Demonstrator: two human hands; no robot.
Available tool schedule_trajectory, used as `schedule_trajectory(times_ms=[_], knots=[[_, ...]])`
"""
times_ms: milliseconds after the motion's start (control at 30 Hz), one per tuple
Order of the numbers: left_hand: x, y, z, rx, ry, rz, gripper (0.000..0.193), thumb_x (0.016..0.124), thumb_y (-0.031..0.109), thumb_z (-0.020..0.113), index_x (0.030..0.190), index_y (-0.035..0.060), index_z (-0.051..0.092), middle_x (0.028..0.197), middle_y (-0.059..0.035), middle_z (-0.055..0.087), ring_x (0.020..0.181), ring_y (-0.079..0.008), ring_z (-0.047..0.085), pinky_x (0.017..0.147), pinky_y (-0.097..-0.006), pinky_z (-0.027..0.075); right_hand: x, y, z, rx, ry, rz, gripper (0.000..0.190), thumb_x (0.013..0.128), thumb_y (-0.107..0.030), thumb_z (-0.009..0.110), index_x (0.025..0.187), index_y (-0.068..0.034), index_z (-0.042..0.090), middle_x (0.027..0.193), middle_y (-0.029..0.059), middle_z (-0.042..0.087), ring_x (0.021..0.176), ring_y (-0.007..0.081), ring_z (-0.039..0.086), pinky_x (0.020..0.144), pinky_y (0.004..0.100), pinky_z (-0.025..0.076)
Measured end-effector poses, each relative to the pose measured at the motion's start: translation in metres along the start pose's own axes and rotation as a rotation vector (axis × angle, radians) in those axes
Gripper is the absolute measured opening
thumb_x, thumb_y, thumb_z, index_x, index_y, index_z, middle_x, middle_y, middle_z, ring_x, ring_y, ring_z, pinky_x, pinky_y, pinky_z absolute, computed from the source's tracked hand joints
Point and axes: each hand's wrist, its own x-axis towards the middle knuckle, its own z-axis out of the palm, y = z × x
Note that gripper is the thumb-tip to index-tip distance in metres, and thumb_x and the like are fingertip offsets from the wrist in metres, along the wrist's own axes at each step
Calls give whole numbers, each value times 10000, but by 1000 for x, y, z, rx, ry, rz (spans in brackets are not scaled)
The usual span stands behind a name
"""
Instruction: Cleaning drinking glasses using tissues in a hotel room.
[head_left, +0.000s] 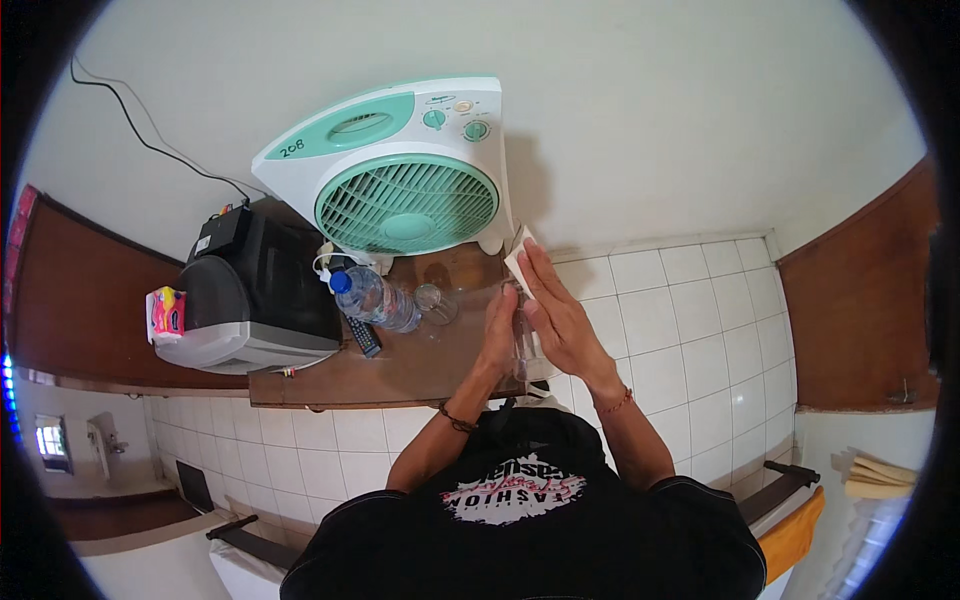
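Note:
My left hand (498, 330) is against the left side of a clear, see-through container (529, 358), at the right end of the brown wooden table (450, 367). My right hand (559, 322) is on its other side, fingers stretched forward over a folded white tissue or cloth (516, 262). Both palms face each other, and parts of the container are hidden between them. To the left stand a clear drinking glass (435, 304) and a plastic water bottle with a blue cap (375, 300). A black remote control (364, 336) lies beside the bottle.
A white and green box fan (405, 195) stands at the table's back by the wall. Left of it is a black and grey television (262, 292) bearing a black box (223, 231) and a pink tissue pack (166, 313). White floor tiles (675, 337) lie to the right, before a brown door (862, 300).

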Motion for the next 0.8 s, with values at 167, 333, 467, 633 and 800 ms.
schedule_trajectory(times_ms=[167,333,467,633,800], knots=[[8,29,-25,-350,44,-305,641,959,598,401,1211,25,540,1120,-97,603,997,-185,572,890,-322,454,-39,-24,0,-24,-167,-39,505,987,-151,398,1463,-2,316,1549,183,235,1437,344,215,1157,394,213],[-5,54,-19,-155,17,-164,709,943,652,355,1224,29,546,1152,-108,609,1062,-219,581,916,-370,475,-38,-24,10,146,-160,52,508,1004,-193,382,1462,11,306,1549,203,220,1446,337,192,1161,389,196],[-9,50,-21,-227,10,-132,710,944,654,340,1248,43,538,1138,-103,618,1056,-230,590,909,-380,485,-13,-3,27,640,-42,293,497,1030,-260,349,1442,19,344,1453,169,392,1332,265,382,1098,344,285],[13,56,-40,-476,5,21,733,921,674,372,1177,9,541,1070,-144,612,1023,-261,573,937,-422,450,-51,15,65,854,96,768,565,1014,-447,381,1358,-10,477,1007,-10,570,789,50,420,651,223,358],[1,61,-44,-252,68,87,772,916,685,366,1250,5,515,1133,-157,608,1054,-260,572,937,-411,457,-47,-15,69,1001,178,487,643,999,-502,394,1406,-7,426,1134,43,581,903,105,513,733,255,418]])
